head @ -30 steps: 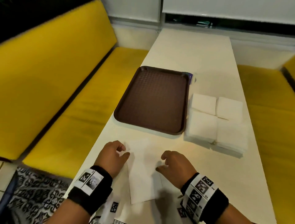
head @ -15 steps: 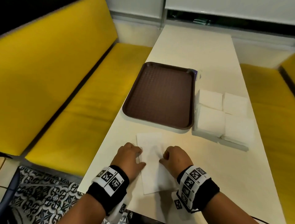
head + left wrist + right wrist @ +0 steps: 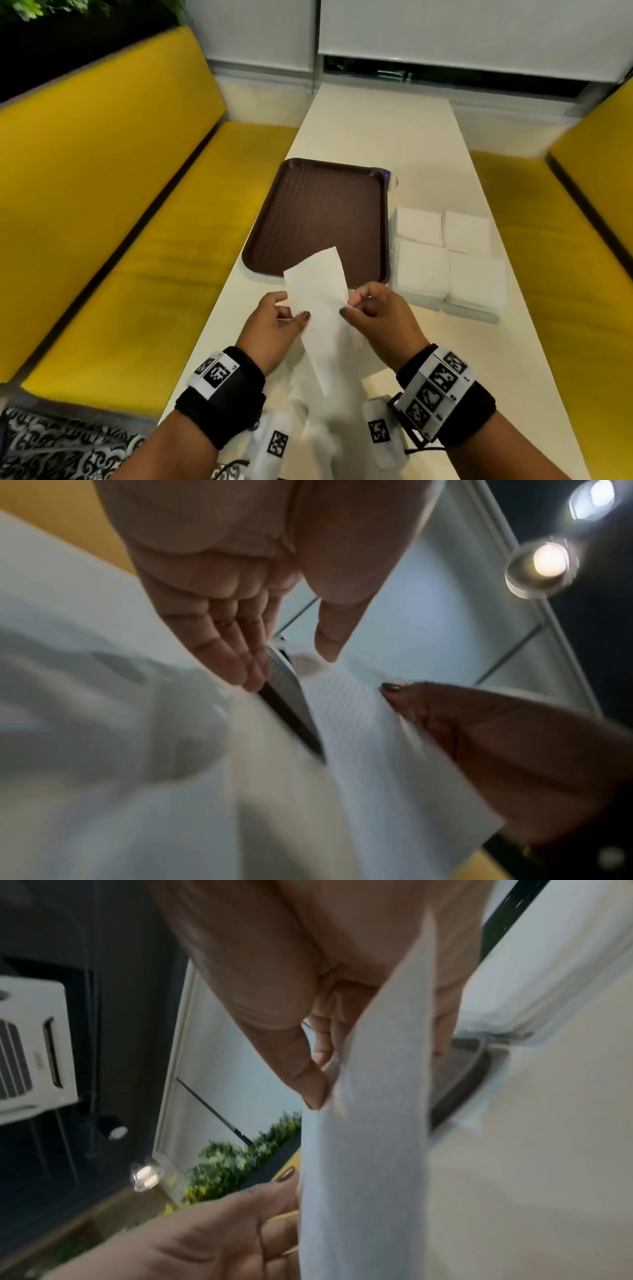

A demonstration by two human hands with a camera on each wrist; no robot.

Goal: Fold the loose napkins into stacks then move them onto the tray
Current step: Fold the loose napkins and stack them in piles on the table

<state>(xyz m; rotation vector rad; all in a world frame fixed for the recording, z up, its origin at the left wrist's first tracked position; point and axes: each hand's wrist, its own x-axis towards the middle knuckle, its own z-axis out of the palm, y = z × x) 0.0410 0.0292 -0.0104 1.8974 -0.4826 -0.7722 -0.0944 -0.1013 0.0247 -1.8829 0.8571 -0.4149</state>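
The yellow seats [image 3: 102, 212] flank the scene at 9 and 3 o'clock, with the long white bench [image 3: 383, 130] running up the middle toward 12. On it, just past centre, lies the brown tray [image 3: 318, 212], bare of napkins. Touching its 3 o'clock edge sit the stacks [image 3: 445, 257], four squares of folded white napkins packed close together on what looks like a flat pile of more.

At 6 o'clock from the tray, lifted off the bench, is the napkin [image 3: 318, 301], a long white strip already folded lengthwise, tilted so its far end overlaps the tray's near rim in the head view. The left hand [image 3: 274, 329] holds its 9 o'clock edge, thumb on top and fingers [image 3: 236, 666] underneath, so the grip is grasping the napkin, though loosely; the left wrist view is blurred. The right hand [image 3: 376, 315] pinches the 3 o'clock edge between thumb [image 3: 308, 1085] and fingertips, its grip also closed on the napkin.

The step in hand appears to be folding this one napkin: it is a strip, not yet a square like those in the stacks. The next move likely calls for bringing one short end over to meet the other, keeping both edges aligned, then pressing the crease flat on the bench and adding it to a stack. Thin paper may skew or crumple if the two hands pull unevenly. Moving anything onto the tray has not begun.
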